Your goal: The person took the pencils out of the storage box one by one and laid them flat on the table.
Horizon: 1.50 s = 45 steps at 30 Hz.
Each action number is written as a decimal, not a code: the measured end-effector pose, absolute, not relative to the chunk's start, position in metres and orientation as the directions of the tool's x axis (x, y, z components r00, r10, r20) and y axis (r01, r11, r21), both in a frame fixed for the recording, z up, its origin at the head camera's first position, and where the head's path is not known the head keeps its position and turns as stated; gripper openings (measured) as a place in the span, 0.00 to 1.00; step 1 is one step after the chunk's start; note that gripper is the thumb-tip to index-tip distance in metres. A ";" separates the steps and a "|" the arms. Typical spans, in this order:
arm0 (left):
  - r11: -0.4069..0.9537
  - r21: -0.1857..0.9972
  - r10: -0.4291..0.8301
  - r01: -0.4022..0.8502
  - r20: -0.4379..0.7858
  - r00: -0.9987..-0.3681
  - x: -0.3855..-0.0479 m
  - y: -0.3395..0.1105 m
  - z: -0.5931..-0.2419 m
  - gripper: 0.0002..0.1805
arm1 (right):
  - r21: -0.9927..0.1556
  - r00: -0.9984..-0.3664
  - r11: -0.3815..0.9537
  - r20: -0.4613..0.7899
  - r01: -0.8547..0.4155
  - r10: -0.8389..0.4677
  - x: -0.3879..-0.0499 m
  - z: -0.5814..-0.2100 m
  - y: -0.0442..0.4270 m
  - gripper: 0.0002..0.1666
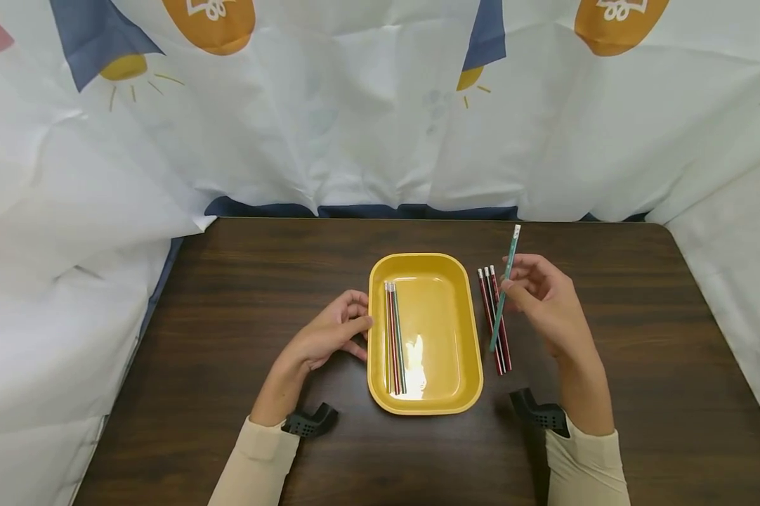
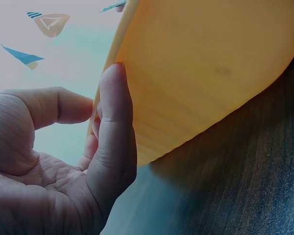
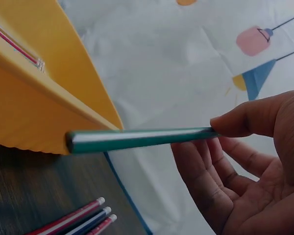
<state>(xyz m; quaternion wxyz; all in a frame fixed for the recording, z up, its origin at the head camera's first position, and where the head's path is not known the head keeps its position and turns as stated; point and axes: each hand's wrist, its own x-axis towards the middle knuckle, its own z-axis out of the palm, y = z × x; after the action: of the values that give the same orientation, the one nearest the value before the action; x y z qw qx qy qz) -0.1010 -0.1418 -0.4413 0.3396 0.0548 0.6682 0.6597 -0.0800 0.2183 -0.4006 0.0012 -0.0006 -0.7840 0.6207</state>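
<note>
Beige sleeves (image 1: 256, 464), 2 black wrist cameras (image 1: 309, 423)

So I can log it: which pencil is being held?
The teal pencil pinched in the right hand; the other pencils lie in the yellow tray or on the table beside it.

A teal pencil (image 1: 500, 309) with a white eraser end is held in the air by the right hand (image 1: 544, 292), slanted, eraser away from the person. Below it, three dark and reddish pencils (image 1: 486, 302) lie side by side on the desk (image 1: 658, 337), just beside a yellow rectangular tray (image 1: 440, 330) with rounded corners. Inside, along its left side, several thin pencils (image 1: 393, 337) lie nearly parallel.
</note>
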 end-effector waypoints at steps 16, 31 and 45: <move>0.135 0.914 0.516 -0.382 -0.394 -0.761 -0.102 -0.141 -0.441 0.24 | -0.922 -0.996 0.377 -0.092 0.085 -0.001 -0.082 -0.408 0.227 0.28; 0.126 0.912 0.517 -0.391 -0.397 -0.758 -0.102 -0.140 -0.438 0.24 | -0.887 -0.983 0.433 -0.183 0.163 -0.004 -0.088 -0.421 0.235 0.28; 0.121 0.913 0.525 -0.389 -0.391 -0.756 -0.102 -0.141 -0.442 0.23 | -0.842 -0.983 0.511 -0.180 0.170 0.030 -0.091 -0.436 0.236 0.29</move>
<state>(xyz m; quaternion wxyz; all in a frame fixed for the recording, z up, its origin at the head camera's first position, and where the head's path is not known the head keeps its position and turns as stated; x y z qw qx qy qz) -0.1022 -0.1412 -0.4416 0.3456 0.0514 0.6642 0.6608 -0.0911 0.2358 -0.4355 -0.0713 -0.0578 -0.8664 0.4908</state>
